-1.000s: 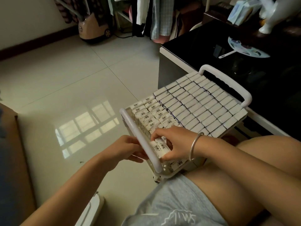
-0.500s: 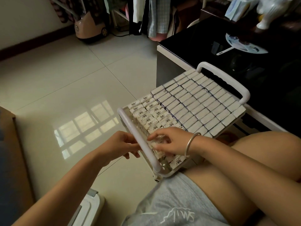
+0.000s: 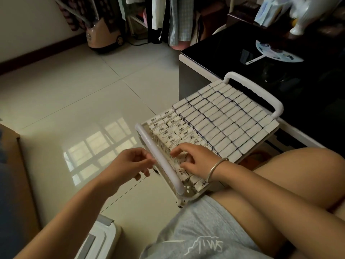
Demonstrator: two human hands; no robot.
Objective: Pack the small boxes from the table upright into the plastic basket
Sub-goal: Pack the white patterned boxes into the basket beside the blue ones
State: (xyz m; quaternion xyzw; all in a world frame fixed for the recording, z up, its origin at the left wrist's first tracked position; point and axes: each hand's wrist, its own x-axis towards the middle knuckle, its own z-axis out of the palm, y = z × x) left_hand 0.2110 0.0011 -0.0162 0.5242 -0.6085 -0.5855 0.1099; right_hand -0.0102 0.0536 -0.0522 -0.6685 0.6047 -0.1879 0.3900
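Plastic basket (image 3: 187, 197) is sitting tilted across the person's knees, its far end leaning toward the edge of the black table (image 3: 214, 58) — likely so the rows are sliding together rather than toppling. The small boxes (image 3: 224, 120) are standing upright in tight rows, filling nearly the whole basket; the near-left rows (image 3: 169, 130) are showing printed tops, the rest plain ones. No loose boxes are showing on the visible part of the table, only a hand fan (image 3: 276, 51).

Right hand (image 3: 194, 159), bangle (image 3: 216, 168) at the wrist, is arching over the near corner with bent fingertips (image 3: 175, 153) down on the box tops. Judging by this, it is seating or squaring the last boxes in the remaining gap. Whether it is pinching one box or only pressing — cannot tell.

Left hand (image 3: 130, 163) is hovering just outside the near handle (image 3: 160, 159), apart from it, fingers loosely curled, blurred, apparently empty; probably waiting to steady the basket.

Task looking close to done.
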